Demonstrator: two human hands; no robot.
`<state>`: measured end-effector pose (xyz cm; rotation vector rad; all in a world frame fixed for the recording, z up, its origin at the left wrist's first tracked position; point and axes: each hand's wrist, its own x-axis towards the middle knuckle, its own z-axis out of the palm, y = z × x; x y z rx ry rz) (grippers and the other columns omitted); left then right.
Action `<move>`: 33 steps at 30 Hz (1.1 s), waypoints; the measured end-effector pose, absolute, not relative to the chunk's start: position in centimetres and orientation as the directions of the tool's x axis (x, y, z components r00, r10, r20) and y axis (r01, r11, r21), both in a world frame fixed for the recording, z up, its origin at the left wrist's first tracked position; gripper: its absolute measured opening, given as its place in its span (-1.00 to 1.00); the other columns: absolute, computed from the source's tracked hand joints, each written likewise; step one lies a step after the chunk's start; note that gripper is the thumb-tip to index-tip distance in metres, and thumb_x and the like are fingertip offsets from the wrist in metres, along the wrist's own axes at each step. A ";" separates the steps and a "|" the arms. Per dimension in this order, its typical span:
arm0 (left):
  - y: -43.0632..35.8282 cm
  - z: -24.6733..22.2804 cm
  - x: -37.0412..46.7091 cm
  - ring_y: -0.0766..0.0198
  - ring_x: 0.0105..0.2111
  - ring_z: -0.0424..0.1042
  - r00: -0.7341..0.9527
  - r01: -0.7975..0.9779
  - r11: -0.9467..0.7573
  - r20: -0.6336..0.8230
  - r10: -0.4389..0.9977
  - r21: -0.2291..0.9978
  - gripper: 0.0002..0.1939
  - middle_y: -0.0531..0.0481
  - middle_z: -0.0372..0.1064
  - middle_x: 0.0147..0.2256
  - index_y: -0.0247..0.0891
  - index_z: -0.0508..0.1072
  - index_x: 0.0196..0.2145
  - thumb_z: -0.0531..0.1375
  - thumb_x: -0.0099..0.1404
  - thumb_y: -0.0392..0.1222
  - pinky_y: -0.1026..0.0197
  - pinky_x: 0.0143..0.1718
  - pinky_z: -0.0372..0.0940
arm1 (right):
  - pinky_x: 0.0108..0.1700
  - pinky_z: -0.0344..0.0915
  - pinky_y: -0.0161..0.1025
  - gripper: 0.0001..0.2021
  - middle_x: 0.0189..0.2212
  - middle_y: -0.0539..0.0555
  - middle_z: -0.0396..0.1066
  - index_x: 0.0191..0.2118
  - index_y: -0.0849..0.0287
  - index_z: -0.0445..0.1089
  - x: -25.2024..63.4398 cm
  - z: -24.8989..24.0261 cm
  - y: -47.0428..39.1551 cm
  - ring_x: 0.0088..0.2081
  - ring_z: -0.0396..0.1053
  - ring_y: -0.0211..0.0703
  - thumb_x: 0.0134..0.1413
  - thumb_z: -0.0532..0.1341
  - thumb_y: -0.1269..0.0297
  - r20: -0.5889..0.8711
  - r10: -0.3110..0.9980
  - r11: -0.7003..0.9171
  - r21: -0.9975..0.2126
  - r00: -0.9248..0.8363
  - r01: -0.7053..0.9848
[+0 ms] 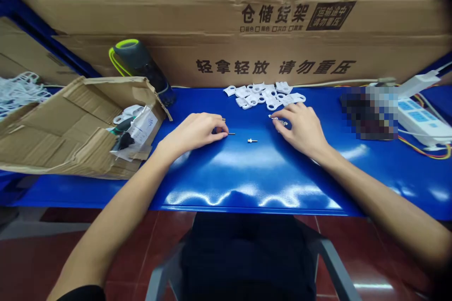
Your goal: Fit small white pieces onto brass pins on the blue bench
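My left hand (206, 129) is closed, thumb and index finger pinched at a thin metal pin (231, 134) that sticks out to the right. The tip of another pin (223, 119) shows beside its knuckles. To the right, my right hand (302, 127) has thumb and fingers apart over a few small white pieces (282, 123); whether it touches them is too small to tell. Between the hands, a small white part with a metal pin (252, 140) lies on the blue table (226, 174). Behind them lies a pile of white plastic pieces with round holes (252, 99).
On the left stands an open cardboard box (81, 127) holding a plastic bag (139, 129). A dark bottle with a lime rim (141, 63) is behind it. A white power strip (420, 120) with cables sits right, beside a blurred-out object (369, 113). Printed cardboard (212, 19) forms the back.
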<state>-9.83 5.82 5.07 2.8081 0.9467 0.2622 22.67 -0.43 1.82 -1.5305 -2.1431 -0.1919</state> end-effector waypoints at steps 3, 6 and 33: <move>5.0 4.6 -8.6 0.17 -0.19 0.56 0.781 0.575 -0.776 0.108 0.615 0.259 -0.76 0.02 0.62 -0.15 -0.08 0.68 -0.14 0.20 0.50 -0.03 0.22 -0.26 0.25 | -0.09 0.25 0.08 -0.70 -0.12 0.27 0.55 -0.02 0.09 0.62 23.4 1.4 0.1 -0.02 0.40 0.27 0.42 0.15 0.15 0.467 0.858 0.305 -0.122 -0.216 0.945; 4.7 4.4 -8.0 0.19 -0.20 0.55 0.787 0.553 -0.782 0.127 0.604 0.287 -0.79 0.03 0.61 -0.17 -0.09 0.67 -0.14 0.21 0.50 -0.06 0.21 -0.27 0.24 | -0.11 0.26 0.08 -0.67 -0.12 0.28 0.54 0.01 0.09 0.62 23.7 1.0 0.7 -0.03 0.40 0.28 0.42 0.15 0.09 0.467 0.858 0.302 -0.122 -0.214 0.946; 2.7 1.4 -4.8 0.10 -0.09 0.47 0.733 0.503 -0.805 0.338 0.591 0.315 -0.85 -0.11 0.47 -0.07 -0.24 0.39 -0.05 0.05 0.63 -0.18 0.10 -0.08 0.32 | -0.06 0.13 0.02 -0.91 -0.18 0.04 0.67 -0.21 0.05 0.61 21.1 1.6 0.0 -0.11 0.48 0.07 0.30 0.31 0.30 0.335 0.859 0.496 -0.359 -0.387 0.791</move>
